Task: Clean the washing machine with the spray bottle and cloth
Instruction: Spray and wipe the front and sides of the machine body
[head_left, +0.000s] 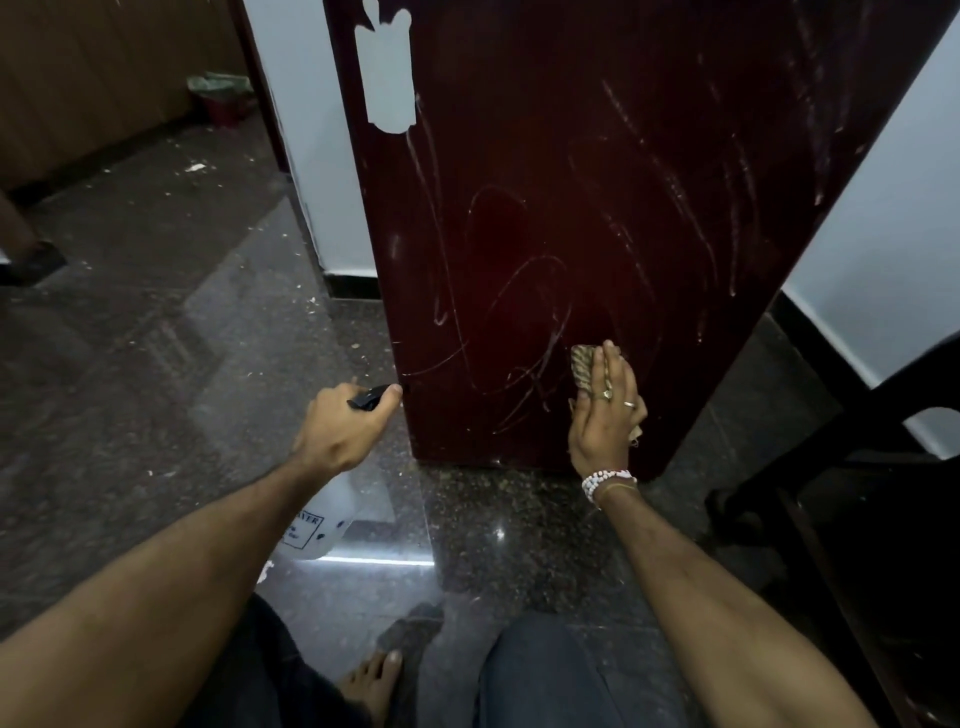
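Observation:
The washing machine (597, 182) shows as a tall dark-red panel with pale streaks and a torn white sticker near its top. My right hand (605, 415) lies flat on a brownish cloth (583, 366), pressing it against the lower part of the panel. My left hand (345, 428) grips the black head of a white spray bottle (317, 525), its nozzle pointing at the panel's lower left corner. The bottle's body hangs below my wrist, partly hidden by my forearm.
Polished dark granite floor (182, 364) with scattered debris. A white wall (317, 156) stands left of the machine, another at the right. A dark chair frame (841, 467) sits at right. A red bin with a green liner (223, 98) stands far left. My knees and bare foot (371, 680) are below.

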